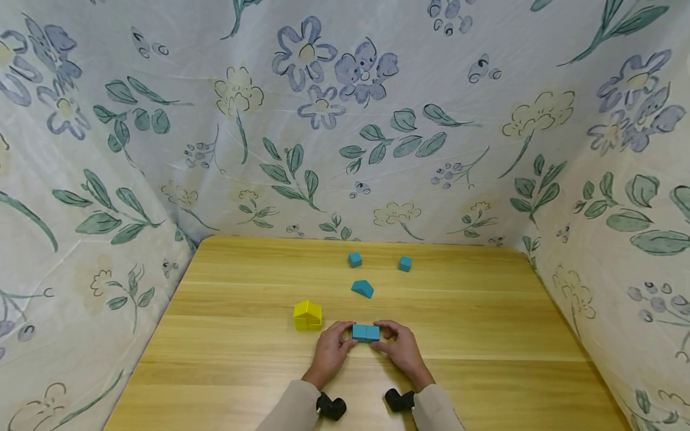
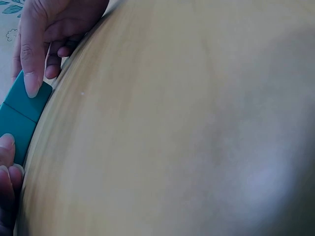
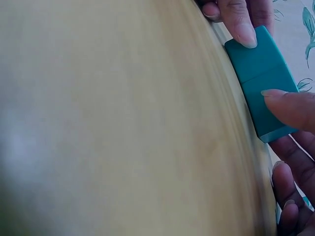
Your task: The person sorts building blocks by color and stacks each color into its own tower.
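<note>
Two blue blocks lie end to end on the wooden table, their near ends touching. My left hand [image 1: 329,353] pinches the left blue block [image 1: 359,331] between thumb and fingers. At the other end, my right hand [image 1: 403,352] grips the right blue block [image 1: 373,331] the same way. Both wrist views show the thumbs pressed on one face of the blue pair [image 3: 263,69], with a thin seam between the blocks. Beyond the hands lies a blue triangular block [image 1: 363,288].
A small house shape of yellow blocks [image 1: 308,316] stands left of the hands. Farther back sit two blue cubes, a left cube [image 1: 354,259] and a right cube [image 1: 405,264]. Floral cloth [image 1: 302,179] encloses the wooden table [image 1: 474,311] at the back and sides.
</note>
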`<state>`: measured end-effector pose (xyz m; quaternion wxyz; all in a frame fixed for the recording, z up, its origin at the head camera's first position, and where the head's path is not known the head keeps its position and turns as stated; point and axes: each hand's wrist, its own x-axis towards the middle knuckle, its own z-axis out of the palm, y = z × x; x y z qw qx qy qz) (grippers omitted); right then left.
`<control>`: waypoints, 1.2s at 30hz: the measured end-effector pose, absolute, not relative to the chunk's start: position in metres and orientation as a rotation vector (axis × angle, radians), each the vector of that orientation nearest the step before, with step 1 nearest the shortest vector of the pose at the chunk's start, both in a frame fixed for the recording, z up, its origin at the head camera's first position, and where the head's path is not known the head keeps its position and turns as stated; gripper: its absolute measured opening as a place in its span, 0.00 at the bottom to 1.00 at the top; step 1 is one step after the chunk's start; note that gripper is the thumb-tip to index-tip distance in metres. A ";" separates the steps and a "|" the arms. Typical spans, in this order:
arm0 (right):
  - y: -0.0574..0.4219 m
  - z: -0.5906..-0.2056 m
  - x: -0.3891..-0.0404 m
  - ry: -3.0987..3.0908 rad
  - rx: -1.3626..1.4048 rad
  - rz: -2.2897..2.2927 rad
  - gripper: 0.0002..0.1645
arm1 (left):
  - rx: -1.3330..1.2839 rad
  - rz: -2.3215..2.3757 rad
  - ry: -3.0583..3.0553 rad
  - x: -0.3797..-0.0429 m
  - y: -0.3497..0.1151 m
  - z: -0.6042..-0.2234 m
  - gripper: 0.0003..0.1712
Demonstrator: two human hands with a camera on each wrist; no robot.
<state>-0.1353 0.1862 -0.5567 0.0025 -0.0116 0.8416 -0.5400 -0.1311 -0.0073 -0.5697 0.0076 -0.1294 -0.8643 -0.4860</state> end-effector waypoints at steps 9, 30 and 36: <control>0.205 -0.553 -0.132 2.476 -0.113 -1.817 0.29 | -0.398 -1.516 -2.697 -0.133 -0.006 -0.572 0.21; 0.261 -0.548 -0.244 2.566 0.342 -1.859 0.35 | -0.396 -1.540 -2.683 -0.134 -0.011 -0.575 0.20; 0.262 -0.547 -0.273 2.626 0.294 -1.736 0.43 | -0.398 -1.550 -2.690 -0.134 -0.010 -0.575 0.21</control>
